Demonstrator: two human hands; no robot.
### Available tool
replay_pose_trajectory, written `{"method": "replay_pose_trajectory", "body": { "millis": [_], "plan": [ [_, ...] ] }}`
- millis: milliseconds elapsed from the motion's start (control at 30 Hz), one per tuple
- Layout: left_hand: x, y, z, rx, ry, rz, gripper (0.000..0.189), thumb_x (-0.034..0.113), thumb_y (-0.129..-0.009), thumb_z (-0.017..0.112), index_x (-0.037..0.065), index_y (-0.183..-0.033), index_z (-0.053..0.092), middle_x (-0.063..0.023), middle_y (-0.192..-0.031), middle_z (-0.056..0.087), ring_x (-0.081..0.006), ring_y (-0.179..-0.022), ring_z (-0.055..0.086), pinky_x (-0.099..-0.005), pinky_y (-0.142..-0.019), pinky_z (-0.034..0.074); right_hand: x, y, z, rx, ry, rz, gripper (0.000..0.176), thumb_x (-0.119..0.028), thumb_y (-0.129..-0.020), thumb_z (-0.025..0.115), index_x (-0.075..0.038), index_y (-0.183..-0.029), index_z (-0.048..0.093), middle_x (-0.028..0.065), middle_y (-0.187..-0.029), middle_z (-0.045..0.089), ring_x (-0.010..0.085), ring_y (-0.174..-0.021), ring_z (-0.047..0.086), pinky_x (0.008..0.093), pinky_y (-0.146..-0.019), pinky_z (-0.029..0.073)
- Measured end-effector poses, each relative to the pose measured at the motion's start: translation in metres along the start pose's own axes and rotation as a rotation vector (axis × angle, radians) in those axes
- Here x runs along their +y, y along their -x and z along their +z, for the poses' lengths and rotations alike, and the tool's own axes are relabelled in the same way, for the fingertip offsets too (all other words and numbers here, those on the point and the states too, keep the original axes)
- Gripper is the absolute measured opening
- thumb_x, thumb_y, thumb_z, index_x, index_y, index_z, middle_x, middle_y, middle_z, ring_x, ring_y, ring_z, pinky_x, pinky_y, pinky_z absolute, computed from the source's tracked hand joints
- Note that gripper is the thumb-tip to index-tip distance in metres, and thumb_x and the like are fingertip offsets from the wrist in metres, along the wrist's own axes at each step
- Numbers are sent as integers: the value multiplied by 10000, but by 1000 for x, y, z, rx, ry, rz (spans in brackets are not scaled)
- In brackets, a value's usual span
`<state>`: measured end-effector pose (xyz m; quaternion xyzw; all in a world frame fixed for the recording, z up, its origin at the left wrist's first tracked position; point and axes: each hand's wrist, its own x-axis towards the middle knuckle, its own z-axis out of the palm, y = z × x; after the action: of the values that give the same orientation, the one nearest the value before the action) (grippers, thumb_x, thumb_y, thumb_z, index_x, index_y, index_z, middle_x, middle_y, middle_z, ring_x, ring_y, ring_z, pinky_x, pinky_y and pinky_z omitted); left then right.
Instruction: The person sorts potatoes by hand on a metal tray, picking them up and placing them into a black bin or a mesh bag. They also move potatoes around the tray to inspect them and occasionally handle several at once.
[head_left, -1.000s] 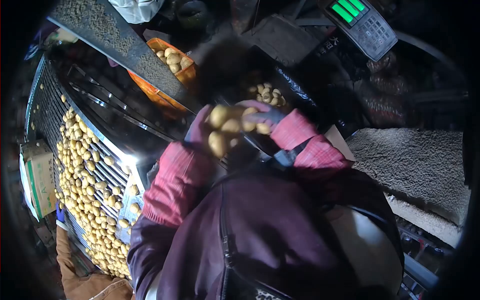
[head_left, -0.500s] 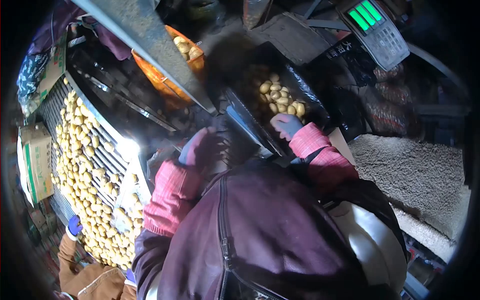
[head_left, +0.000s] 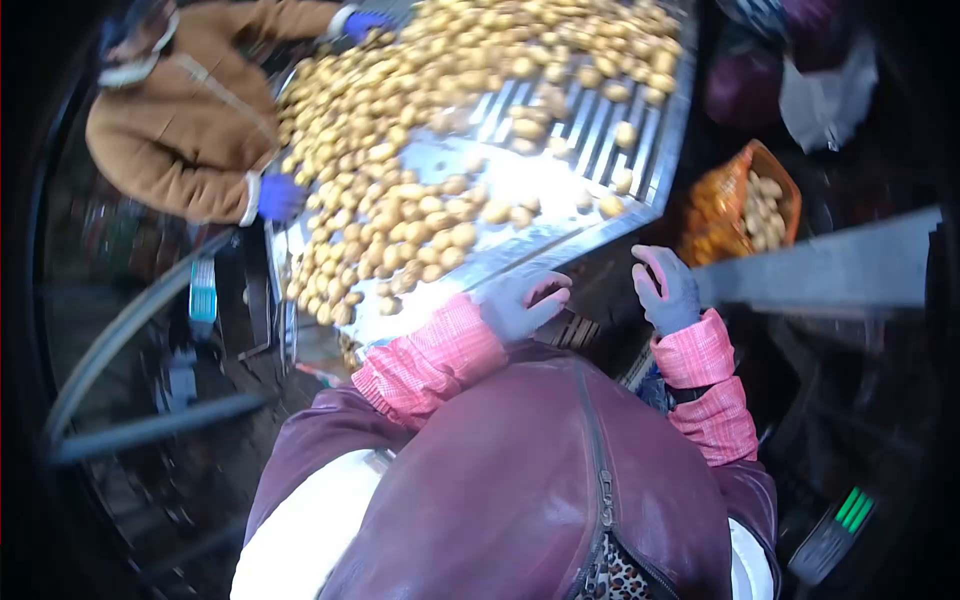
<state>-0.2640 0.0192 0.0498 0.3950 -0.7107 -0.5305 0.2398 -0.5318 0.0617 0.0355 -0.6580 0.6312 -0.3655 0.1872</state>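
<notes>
My left hand (head_left: pixel 522 304), in a grey glove with pink on the palm side, is held at the near edge of the metal sorting table (head_left: pixel 600 228), fingers apart and holding nothing. To its right, my right hand (head_left: pixel 665 290) is raised with its thumb and fingers spread, also bare of any object. A large spread of potatoes (head_left: pixel 400 225) covers much of the slatted table in front of me. Pink checked sleeves cover both my forearms.
A co-worker in a brown jacket (head_left: pixel 180 130) and purple gloves reaches over the table at the left. An orange-lined basket of potatoes (head_left: pixel 715 215) stands beyond a grey metal beam (head_left: pixel 820 265). The scale (head_left: pixel 832 535) is at the lower right.
The view has swung from the dark box of potatoes toward the sorting table. My right hand has left the box, and both hands are now in front of my body.
</notes>
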Motion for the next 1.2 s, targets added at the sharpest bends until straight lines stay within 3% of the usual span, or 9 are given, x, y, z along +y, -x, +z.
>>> {"method": "replay_pose_trajectory", "body": {
  "millis": [33,67,200,433,567,833,967,1067,1200],
  "plan": [
    [-2,10,-11,108,-80,81,295,289,-947,621,65,-1131,671,-95,-895,683,-192,-797,633,-334,-709,500,-8,-22,11,-2,99,-118,273,-178,-851,662,-101,-1113,654,125,-1060,630,315,-937,619,422,-801,492],
    [-8,20,-29,85,-178,24,330,178,-908,647,25,-1201,632,-174,-1173,636,-305,-1123,592,-380,-985,457,-18,-41,23,1,195,-234,287,-189,-840,667,-105,-1114,654,120,-1094,626,329,-984,607,439,-843,478],
    [-53,50,-68,357,-595,189,541,374,-899,648,31,-1309,567,-233,-1334,528,-441,-1280,459,-524,-1070,368,-23,-90,81,-2,329,-394,375,-257,-815,687,-129,-1165,652,139,-1210,578,361,-1096,559,495,-953,413],
    [-71,71,-143,114,-882,-299,642,526,-936,499,164,-1463,434,-257,-1504,352,-453,-1424,273,-667,-1131,121,-26,-114,117,-169,467,-342,582,-380,-831,688,-99,-1319,540,176,-1208,550,370,-1125,527,501,-960,415],
    [-133,69,-166,220,-1164,-336,612,551,-960,416,302,-1515,350,-210,-1592,228,-403,-1492,162,-725,-1111,35,-19,-114,120,-128,494,-323,565,-362,-832,688,-84,-1304,550,183,-1205,556,372,-1121,532,489,-970,423],
    [-150,51,-241,262,-1192,-565,622,420,-959,478,359,-1541,267,-199,-1574,259,-372,-1473,223,-714,-1087,155,-23,-113,117,-174,483,-223,545,-349,-835,690,-72,-1285,559,192,-1257,561,390,-1188,513,496,-1010,407],
    [-146,39,-244,555,-1278,-594,507,370,-933,537,305,-1434,486,-204,-1499,360,-388,-1426,291,-657,-1027,275,-23,-112,119,-152,480,-196,539,-338,-830,692,-78,-1284,562,182,-1258,563,386,-1191,511,497,-1021,394],
    [-87,3,-202,509,-662,54,413,270,-885,619,241,-1296,618,-183,-1331,483,-432,-1252,413,-640,-960,330,-29,-114,115,-178,486,-169,529,-332,-825,692,-80,-1274,570,170,-1257,568,376,-1186,514,492,-1014,396],
    [-80,-13,-123,216,-743,544,430,372,-873,639,122,-1224,629,-220,-1329,492,-427,-1247,457,-632,-999,325,-26,-114,117,-173,490,-170,516,-344,-825,687,-79,-1256,586,163,-1258,574,368,-1182,517,486,-1015,396]
  ]
}}
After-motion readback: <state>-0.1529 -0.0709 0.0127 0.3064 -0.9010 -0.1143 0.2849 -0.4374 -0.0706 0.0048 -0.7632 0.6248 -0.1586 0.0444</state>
